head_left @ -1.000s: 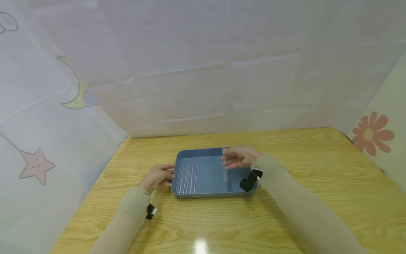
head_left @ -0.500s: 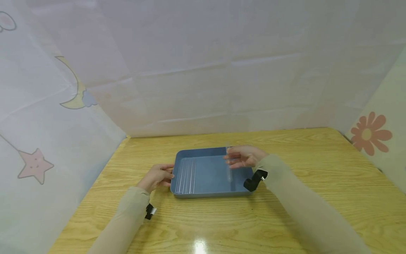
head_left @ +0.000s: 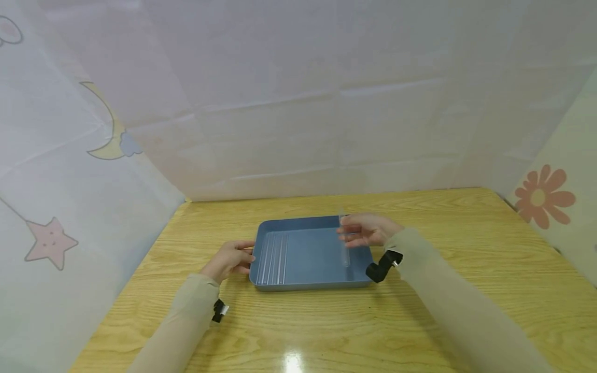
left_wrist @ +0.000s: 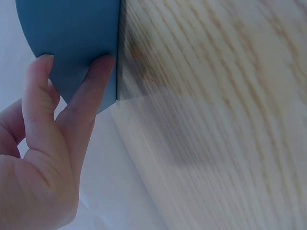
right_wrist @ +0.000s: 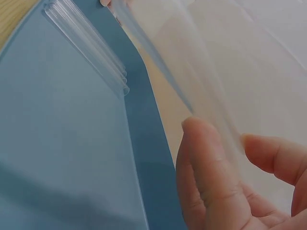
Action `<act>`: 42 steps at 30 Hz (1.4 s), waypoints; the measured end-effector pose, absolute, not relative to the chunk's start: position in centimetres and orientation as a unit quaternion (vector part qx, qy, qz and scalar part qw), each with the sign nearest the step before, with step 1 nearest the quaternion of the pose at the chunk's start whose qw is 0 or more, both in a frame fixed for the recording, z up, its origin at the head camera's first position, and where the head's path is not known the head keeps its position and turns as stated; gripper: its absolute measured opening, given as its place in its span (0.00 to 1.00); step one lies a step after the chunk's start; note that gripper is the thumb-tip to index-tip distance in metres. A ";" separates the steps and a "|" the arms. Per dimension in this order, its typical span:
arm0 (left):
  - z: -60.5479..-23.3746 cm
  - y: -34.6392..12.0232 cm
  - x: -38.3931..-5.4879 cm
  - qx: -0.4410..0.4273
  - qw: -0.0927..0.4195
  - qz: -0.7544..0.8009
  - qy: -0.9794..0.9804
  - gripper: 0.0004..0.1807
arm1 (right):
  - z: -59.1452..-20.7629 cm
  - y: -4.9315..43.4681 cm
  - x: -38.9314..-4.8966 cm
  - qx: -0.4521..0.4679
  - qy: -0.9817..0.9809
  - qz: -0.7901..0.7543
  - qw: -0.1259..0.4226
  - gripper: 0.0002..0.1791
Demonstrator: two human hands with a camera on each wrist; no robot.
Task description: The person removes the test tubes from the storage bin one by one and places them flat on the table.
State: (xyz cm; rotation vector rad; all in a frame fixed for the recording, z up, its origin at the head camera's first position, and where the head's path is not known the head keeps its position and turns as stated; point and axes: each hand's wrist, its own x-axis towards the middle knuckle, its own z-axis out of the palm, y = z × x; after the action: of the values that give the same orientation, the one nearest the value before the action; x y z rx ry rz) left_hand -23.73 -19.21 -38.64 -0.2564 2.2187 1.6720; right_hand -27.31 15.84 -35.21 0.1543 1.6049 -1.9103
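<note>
R grip (head_left: 368,229) pinched on clear tube (head_left: 345,256), L grip (head_left: 228,259) loose, fingertips (left_wrist: 103,63) agst tray (left_wrist: 72,28) ext. (L cam only)

Your landmark is the tray (head_left: 310,259), which sits on the desk (head_left: 289,326). Inside it, a row of tubes (head_left: 273,259) lies side by side toward its left end. Your left grip (head_left: 229,260) touches its outer left wall. Your right grip (head_left: 368,229) holds a single tube (head_left: 345,256) above its right part. Behind it, past the desk's far edge, you have a sheet (head_left: 298,103).
</note>
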 end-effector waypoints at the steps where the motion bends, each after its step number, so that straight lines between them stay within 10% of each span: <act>1: -38.6 -19.2 -23.7 -0.090 0.175 0.590 0.783 0.30 | -35.2 16.0 -27.3 0.058 0.611 -0.724 0.315 0.32; 17: -38.9 -19.2 -23.9 -0.094 0.169 0.592 0.783 0.30 | -34.6 17.3 -26.5 0.056 0.619 -0.721 0.306 0.35; 42: -38.9 -19.2 -23.7 -0.099 0.170 0.592 0.781 0.30 | -34.7 20.3 -26.1 0.059 0.610 -0.730 0.301 0.08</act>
State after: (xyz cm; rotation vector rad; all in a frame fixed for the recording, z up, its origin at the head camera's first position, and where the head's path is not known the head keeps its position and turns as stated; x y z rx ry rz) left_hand -23.75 -19.23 -38.88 -0.2810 2.2199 1.6835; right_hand -26.07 20.32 -34.73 0.1555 1.6199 -1.9381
